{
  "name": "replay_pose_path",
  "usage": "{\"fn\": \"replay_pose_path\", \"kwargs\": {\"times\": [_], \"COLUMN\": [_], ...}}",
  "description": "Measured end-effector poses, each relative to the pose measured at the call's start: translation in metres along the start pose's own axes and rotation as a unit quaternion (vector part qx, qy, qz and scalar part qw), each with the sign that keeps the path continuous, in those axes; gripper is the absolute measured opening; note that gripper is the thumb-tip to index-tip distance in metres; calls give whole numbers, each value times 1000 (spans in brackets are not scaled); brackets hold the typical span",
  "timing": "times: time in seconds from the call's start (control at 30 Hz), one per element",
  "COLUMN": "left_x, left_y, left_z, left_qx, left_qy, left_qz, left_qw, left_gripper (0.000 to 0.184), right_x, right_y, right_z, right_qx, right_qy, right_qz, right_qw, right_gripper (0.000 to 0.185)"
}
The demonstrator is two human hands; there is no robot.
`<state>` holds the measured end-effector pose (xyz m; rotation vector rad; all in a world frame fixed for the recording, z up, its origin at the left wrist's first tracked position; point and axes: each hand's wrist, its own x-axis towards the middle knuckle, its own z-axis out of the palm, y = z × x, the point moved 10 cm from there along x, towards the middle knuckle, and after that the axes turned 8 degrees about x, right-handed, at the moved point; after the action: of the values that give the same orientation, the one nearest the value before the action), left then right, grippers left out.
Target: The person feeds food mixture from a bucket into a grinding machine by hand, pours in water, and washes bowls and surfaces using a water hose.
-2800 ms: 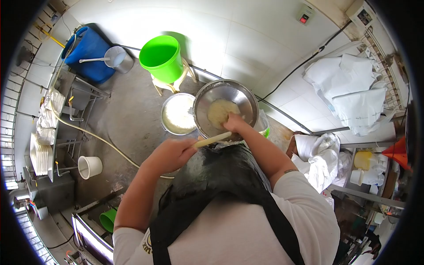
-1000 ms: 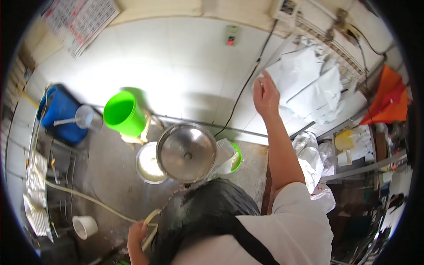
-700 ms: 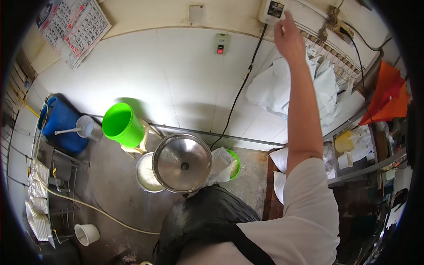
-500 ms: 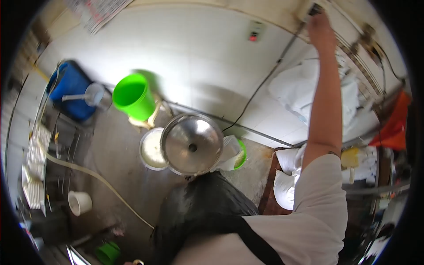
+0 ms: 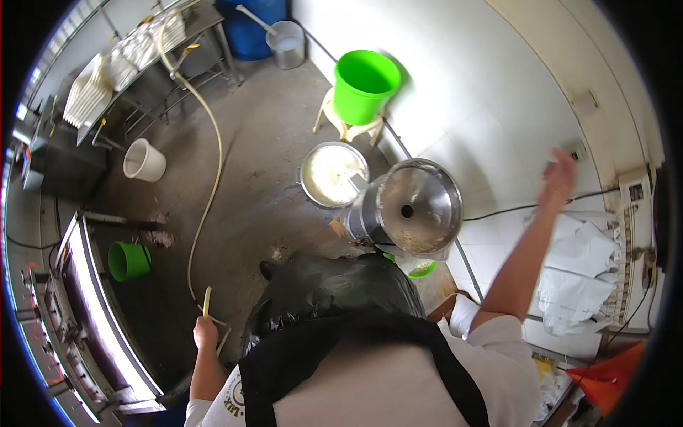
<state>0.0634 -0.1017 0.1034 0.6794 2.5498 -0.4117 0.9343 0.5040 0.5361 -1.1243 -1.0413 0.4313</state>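
My left hand [image 5: 205, 333], at the lower left, is closed around the end section of a pale hose [image 5: 215, 153]; its open tip points up. My right hand [image 5: 560, 174] reaches out at the right, slightly blurred, with fingers apart and no object visible in it. It is nearest a small wall socket or switch [image 5: 578, 151], partly behind the fingers; whether they touch cannot be told. A steel machine with a wide funnel top [image 5: 432, 206] stands ahead of me. Beside it, a round metal pot [image 5: 304, 186] holds whitish contents.
A green bucket [image 5: 366, 89] sits on a cream stool [image 5: 327, 110]. A steel pot with a long-handled dipper [image 5: 288, 53] stands by a blue barrel [image 5: 252, 28]. A white bucket [image 5: 144, 161] and another green bucket [image 5: 129, 261] are at left. A black cable [image 5: 512, 208] crosses the wall.
My right hand has come away from the box high on the wall to beside the smaller wall fitting. The view has turned, bringing my left hand and the hose end into sight.
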Motion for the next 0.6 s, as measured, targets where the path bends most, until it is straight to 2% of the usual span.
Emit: {"fn": "replay_pose_path", "kwargs": {"times": [0.07,0.13,0.17,0.2,0.23,0.27,0.3,0.37,0.4,0.43,0.5,0.6], "left_x": [13,24,30,35,41,45,54,73,62,54,35,18], "left_y": [-11,-18,-18,-20,-21,-20,-24,-37,-29,-26,-23,-32], "left_z": [-6,-17,-27,-39,-49,-64,-75,-84,-112,-135,-179,-215], "left_qx": [-80,-129,-170,-193,-194,-237,-279,-329,-383,-436,-448,-487], "left_qy": [45,65,87,109,106,120,133,99,73,48,17,33], "left_qz": [9,18,36,32,31,44,56,44,67,86,129,184], "left_qw": [996,989,981,975,975,963,949,938,919,895,885,853], "left_gripper": [38,38,38,36,36,34,32,29,28,27,27,25], "right_x": [-110,-241,-320,-388,-462,-531,-585,-654,-676,-697,-728,-753], "right_y": [36,112,101,133,119,116,103,65,60,60,57,40], "right_z": [137,256,319,362,414,448,471,506,522,537,567,600], "right_qx": [3,127,78,69,27,-12,-43,-93,-92,-78,-61,8], "right_qy": [-119,-216,-305,-372,-524,-643,-699,-773,-777,-777,-780,-740], "right_qz": [104,326,385,404,344,231,206,134,134,152,195,360], "right_qw": [987,912,868,833,778,730,684,613,609,605,591,568], "right_gripper": [15,26,27,24,27,36,42,52,52,56,65,63]}}
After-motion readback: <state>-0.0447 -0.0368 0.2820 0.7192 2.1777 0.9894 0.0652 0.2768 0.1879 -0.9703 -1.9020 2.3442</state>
